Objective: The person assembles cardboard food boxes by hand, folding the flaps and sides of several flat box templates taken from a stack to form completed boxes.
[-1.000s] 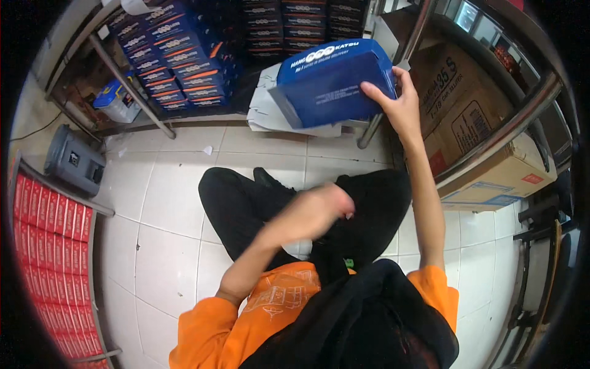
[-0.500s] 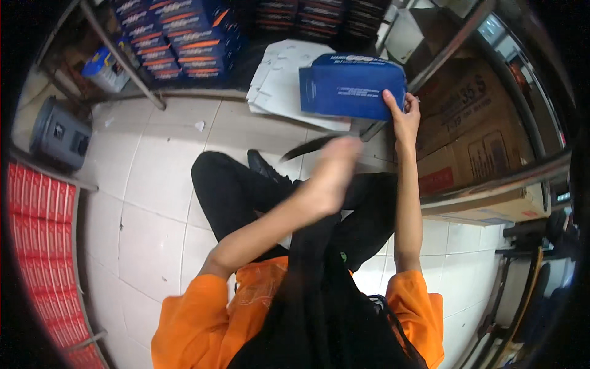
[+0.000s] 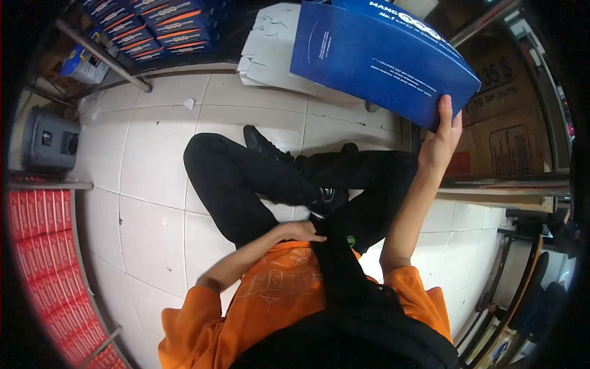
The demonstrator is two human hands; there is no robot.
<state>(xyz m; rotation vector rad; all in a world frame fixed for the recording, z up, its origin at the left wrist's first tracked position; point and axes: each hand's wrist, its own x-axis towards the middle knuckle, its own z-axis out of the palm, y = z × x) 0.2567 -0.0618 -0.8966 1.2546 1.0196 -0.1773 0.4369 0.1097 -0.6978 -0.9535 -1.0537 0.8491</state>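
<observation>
Blue carton [image 3: 381, 64] out front, one-handed hold at the corner

You have it forward and to the right, overlapping the white card stack [image 3: 270, 43] in view, top edge out of frame; contact with the stack, cannot tell. Likely trouble: support at only the near right corner could let the far end droop or swing, a hard thumb press could crease the panel, and the metal rail [image 3: 485, 23] behind might snag it if you turn it; your right hand [image 3: 439, 144] grasps that corner, thumb on the printed face, forearm reaching forward; your left hand [image 3: 300, 232] sits low, close to your body, fingers bent beside the black cloth [image 3: 335, 270], whether pinching it, cannot tell
</observation>
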